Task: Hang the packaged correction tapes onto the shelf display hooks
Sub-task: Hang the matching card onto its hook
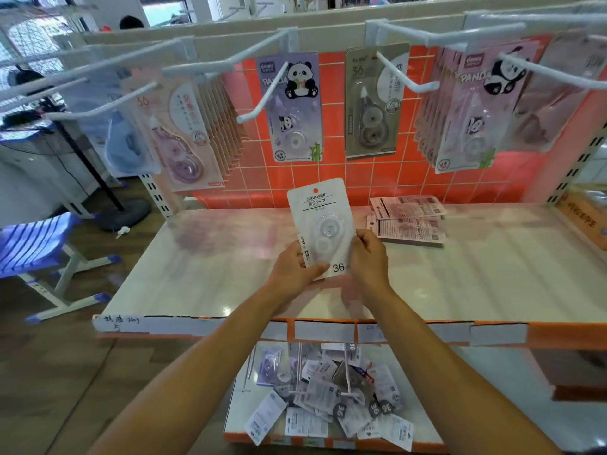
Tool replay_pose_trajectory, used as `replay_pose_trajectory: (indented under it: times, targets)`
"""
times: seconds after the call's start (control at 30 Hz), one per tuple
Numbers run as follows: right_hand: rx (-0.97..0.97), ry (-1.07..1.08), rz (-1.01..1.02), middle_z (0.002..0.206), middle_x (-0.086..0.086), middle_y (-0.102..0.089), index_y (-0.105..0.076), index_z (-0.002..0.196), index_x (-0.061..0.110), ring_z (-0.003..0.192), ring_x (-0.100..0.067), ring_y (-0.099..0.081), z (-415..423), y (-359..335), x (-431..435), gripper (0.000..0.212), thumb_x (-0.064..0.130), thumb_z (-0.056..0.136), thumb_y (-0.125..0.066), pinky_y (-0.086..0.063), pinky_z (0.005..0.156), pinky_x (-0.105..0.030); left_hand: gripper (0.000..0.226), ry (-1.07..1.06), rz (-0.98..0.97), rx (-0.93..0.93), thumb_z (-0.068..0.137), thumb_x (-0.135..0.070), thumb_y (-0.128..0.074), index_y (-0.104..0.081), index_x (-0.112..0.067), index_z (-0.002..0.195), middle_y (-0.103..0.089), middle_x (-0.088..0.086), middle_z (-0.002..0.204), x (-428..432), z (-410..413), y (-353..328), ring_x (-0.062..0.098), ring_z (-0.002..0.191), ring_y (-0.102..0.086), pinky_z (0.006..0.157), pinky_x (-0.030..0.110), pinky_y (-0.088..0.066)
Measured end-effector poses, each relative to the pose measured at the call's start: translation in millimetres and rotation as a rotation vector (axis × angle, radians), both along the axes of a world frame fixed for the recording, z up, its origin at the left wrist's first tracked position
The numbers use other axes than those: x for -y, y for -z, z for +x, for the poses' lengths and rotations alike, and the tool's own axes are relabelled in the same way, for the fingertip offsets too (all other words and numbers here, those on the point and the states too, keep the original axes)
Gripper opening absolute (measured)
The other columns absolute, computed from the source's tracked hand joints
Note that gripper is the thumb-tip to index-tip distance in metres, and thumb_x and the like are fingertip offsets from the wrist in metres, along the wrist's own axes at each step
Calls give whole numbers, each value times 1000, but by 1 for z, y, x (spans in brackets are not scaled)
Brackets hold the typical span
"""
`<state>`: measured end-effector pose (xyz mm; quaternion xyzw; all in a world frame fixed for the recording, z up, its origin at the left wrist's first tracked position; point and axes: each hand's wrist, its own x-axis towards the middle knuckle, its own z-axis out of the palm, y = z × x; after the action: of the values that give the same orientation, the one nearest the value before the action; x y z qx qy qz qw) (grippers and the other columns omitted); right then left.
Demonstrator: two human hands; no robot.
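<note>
We hold one white carded correction tape (323, 224), marked "36", upright. Our left hand (292, 267) grips its lower left corner and our right hand (369, 257) pinches its right edge. Above the fingers (361, 236), a panda pack (295, 126) and a grey pack (372, 103) hang from white hooks (262, 96). A face-down stack (410, 221) lies just right of the fingers.

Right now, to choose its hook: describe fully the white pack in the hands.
The white pack is a flat card with a clear blister over a round tape dispenser, a hang hole at top and 36 printed at bottom. Held near upright above the shelf; left hand and right hand pinch its lower corners.
</note>
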<state>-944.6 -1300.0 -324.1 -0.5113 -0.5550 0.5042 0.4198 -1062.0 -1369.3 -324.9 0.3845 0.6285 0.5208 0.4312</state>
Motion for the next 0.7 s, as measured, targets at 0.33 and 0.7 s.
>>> replay_pose_trajectory:
  times: [0.33, 0.7]
  targets:
    - [-77, -18, 94, 75, 8, -57, -61, 89, 15, 69, -7, -49, -1, -11, 9, 20, 21, 97, -45, -41, 66, -27, 42, 86, -65, -90, 84, -5, -71, -53, -12, 121, -70, 6, 108, 24, -6, -1, 19, 95, -70, 81, 38, -59]
    - [-81, 36, 193, 59, 7, -42, -38, 61, 23, 55, -9, -36, -11, -40, 60, 35, 23, 94, -49, -32, 55, -29, 31, 172, -50, -133, 83, -2, -70, -58, -17, 108, -70, 7, 104, 86, -16, -12, 19, 94, -68, 81, 32, -58]
